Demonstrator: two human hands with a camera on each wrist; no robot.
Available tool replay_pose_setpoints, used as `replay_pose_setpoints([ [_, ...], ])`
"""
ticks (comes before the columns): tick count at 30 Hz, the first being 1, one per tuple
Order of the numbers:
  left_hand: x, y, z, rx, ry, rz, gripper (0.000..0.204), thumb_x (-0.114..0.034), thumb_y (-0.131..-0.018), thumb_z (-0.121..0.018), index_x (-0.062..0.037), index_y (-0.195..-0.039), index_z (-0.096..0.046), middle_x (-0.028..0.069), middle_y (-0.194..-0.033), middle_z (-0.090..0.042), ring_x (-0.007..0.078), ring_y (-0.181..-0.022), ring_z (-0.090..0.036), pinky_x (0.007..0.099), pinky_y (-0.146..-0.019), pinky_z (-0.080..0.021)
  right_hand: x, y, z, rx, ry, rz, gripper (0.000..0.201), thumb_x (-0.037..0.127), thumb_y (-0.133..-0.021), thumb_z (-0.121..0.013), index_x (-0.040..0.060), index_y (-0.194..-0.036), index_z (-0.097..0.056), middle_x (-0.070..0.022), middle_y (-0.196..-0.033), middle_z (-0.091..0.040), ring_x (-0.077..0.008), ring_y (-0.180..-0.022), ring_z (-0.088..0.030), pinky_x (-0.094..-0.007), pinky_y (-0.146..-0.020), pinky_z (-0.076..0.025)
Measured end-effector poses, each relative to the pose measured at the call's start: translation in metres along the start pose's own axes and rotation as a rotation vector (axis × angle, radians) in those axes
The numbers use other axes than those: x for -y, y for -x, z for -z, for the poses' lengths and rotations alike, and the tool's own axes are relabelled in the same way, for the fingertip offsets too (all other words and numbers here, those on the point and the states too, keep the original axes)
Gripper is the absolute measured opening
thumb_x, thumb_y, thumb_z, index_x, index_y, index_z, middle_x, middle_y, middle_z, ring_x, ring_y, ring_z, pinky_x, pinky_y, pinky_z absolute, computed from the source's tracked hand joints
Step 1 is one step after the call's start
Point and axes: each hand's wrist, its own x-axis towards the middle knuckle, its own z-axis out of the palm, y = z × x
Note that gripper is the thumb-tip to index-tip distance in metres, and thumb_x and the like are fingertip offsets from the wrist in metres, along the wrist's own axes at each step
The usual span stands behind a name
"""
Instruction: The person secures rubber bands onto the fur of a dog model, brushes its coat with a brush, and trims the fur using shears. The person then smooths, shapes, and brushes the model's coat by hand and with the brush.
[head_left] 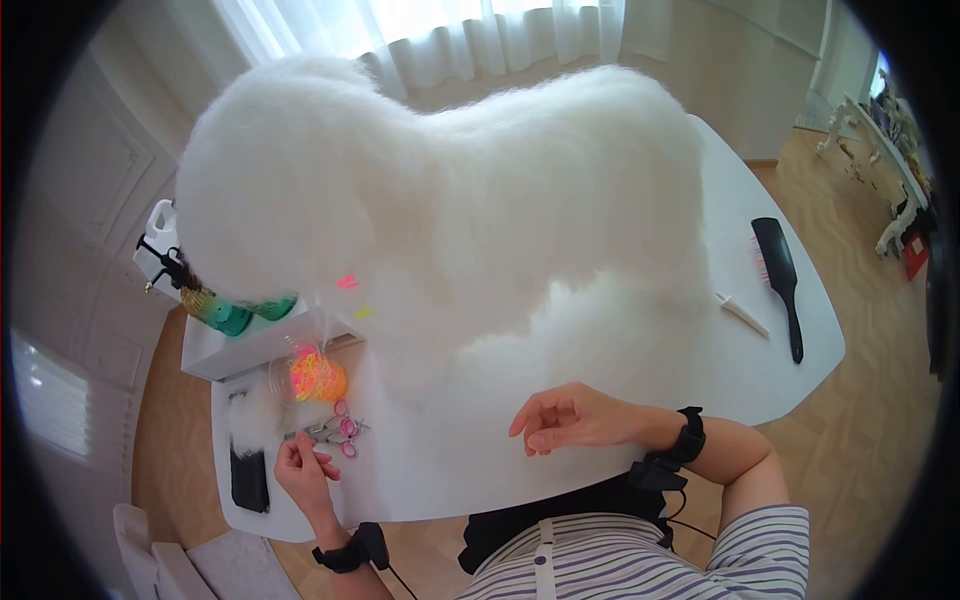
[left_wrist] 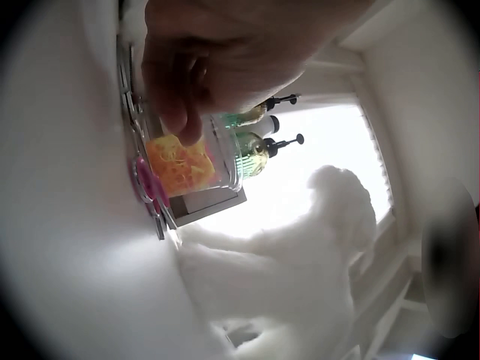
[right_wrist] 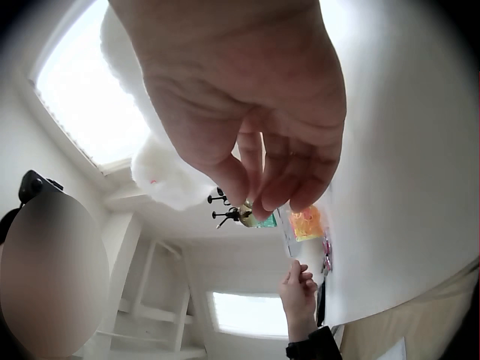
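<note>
A large white fluffy dog-shaped figure (head_left: 560, 190) stands on the white table, with a pink tie (head_left: 347, 282) and a yellow one (head_left: 362, 312) near its front. My left hand (head_left: 305, 475) is beside several pink-handled scissors (head_left: 345, 430), its fingers loosely bent and the fingertips overlapping the metal ends in the head view. The left wrist view has these scissors (left_wrist: 150, 187) lying flat, past the fingers. Over the table's front half hangs my right hand (head_left: 570, 418), fingers relaxed and holding nothing. Behind the scissors sits a clear tub of colourful rubber bands (head_left: 318, 377).
A black paddle brush (head_left: 783, 285) and a slim white tool (head_left: 743, 315) lie at the right. Left, a white organizer (head_left: 230, 350) holds green spray bottles (head_left: 228, 315). Near the left edge, white fluff (head_left: 260, 415) rests against a black flat item (head_left: 250, 482).
</note>
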Motion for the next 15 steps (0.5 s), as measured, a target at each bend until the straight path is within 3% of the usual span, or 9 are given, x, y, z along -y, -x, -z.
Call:
replay_pose_setpoints([
  [1, -0.007, 0.004, -0.007, 0.015, 0.006, -0.005, 0.028, -0.023, -0.093, -0.054, 0.0017, -0.079, -0.054, 0.0077, -0.061, -0.057, 0.0115, -0.047, -0.056, 0.0219, -0.037, -0.042, 0.005, 0.000, 0.000, -0.069, 0.062, 0.062, 0.020, 0.007, -0.091, -0.055, -0.0005, -0.109, -0.057, -0.0065, -0.086, -0.063, -0.0114, -0.081, -0.059, -0.0238, -0.072, -0.047],
  [3, -0.025, 0.009, -0.022, -0.046, 0.067, -0.253, 0.023, -0.019, -0.092, -0.056, 0.0001, -0.080, -0.054, 0.0048, -0.062, -0.057, 0.0080, -0.046, -0.053, 0.0200, -0.037, -0.038, 0.015, 0.007, 0.000, -0.147, 0.136, 0.123, 0.019, 0.007, -0.090, -0.056, -0.0007, -0.107, -0.058, -0.0063, -0.086, -0.063, -0.0113, -0.081, -0.060, -0.0237, -0.072, -0.047],
  [5, -0.047, 0.015, -0.031, 0.000, 0.086, -0.293, 0.015, -0.013, -0.090, -0.059, 0.0003, -0.085, -0.056, 0.0051, -0.069, -0.060, 0.0075, -0.054, -0.056, 0.0194, -0.043, -0.043, 0.026, 0.014, -0.003, -0.391, 0.278, 0.373, 0.017, 0.005, -0.089, -0.057, -0.0009, -0.105, -0.059, -0.0062, -0.086, -0.063, -0.0109, -0.081, -0.060, -0.0239, -0.071, -0.048],
  [7, -0.067, 0.020, -0.045, 0.075, 0.182, -0.380, 0.012, -0.008, -0.087, -0.061, 0.0018, -0.095, -0.059, 0.0083, -0.087, -0.062, 0.0109, -0.071, -0.061, 0.0218, -0.059, -0.050, 0.034, 0.024, -0.003, -0.518, 0.274, 0.457, 0.015, 0.002, -0.088, -0.057, -0.0013, -0.103, -0.059, -0.0054, -0.086, -0.062, -0.0106, -0.080, -0.059, -0.0243, -0.073, -0.047],
  [8, -0.072, 0.018, -0.051, 0.077, 0.185, -0.384, 0.012, -0.008, -0.087, -0.061, 0.0018, -0.095, -0.059, 0.0083, -0.087, -0.062, 0.0109, -0.071, -0.061, 0.0218, -0.059, -0.050, 0.042, 0.030, 0.000, -0.717, 0.436, 0.617, 0.016, 0.001, -0.087, -0.057, -0.0015, -0.103, -0.058, -0.0059, -0.089, -0.062, -0.0110, -0.080, -0.058, -0.0242, -0.074, -0.046],
  [9, -0.075, 0.015, -0.056, 0.118, 0.156, -0.467, 0.018, -0.006, -0.086, -0.062, 0.0023, -0.102, -0.058, 0.0092, -0.095, -0.061, 0.0135, -0.081, -0.061, 0.0242, -0.069, -0.050, 0.050, 0.035, 0.006, -0.916, 0.599, 0.776, 0.016, -0.001, -0.087, -0.057, -0.0017, -0.103, -0.058, -0.0063, -0.093, -0.061, -0.0113, -0.080, -0.057, -0.0242, -0.075, -0.046],
  [10, -0.078, 0.012, -0.062, 0.159, 0.125, -0.551, 0.026, -0.003, -0.084, -0.063, 0.0029, -0.109, -0.057, 0.0100, -0.104, -0.059, 0.0161, -0.092, -0.060, 0.0266, -0.079, -0.050, 0.057, 0.039, 0.012, -1.032, 0.680, 0.844, 0.019, 0.000, -0.086, -0.057, -0.0018, -0.105, -0.056, -0.0071, -0.097, -0.059, -0.0123, -0.083, -0.056, -0.0250, -0.077, -0.045],
  [11, -0.082, 0.010, -0.070, 0.162, 0.129, -0.556, 0.026, -0.003, -0.084, -0.063, 0.0029, -0.109, -0.057, 0.0100, -0.104, -0.059, 0.0161, -0.092, -0.060, 0.0266, -0.079, -0.050, 0.065, 0.043, 0.020, -1.150, 0.763, 0.912, 0.022, 0.002, -0.086, -0.058, -0.0018, -0.108, -0.054, -0.0078, -0.102, -0.058, -0.0133, -0.087, -0.055, -0.0259, -0.079, -0.044],
  [15, -0.097, -0.005, -0.099, 0.209, 0.068, -0.596, 0.047, -0.003, -0.080, -0.065, 0.0038, -0.122, -0.048, 0.0113, -0.110, -0.057, 0.0196, -0.105, -0.055, 0.0298, -0.089, -0.045, 0.098, 0.048, 0.056, -1.259, 0.834, 0.814, 0.046, 0.022, -0.085, -0.064, -0.0018, -0.120, -0.045, -0.0130, -0.114, -0.052, -0.0198, -0.103, -0.050, -0.0323, -0.089, -0.041],
])
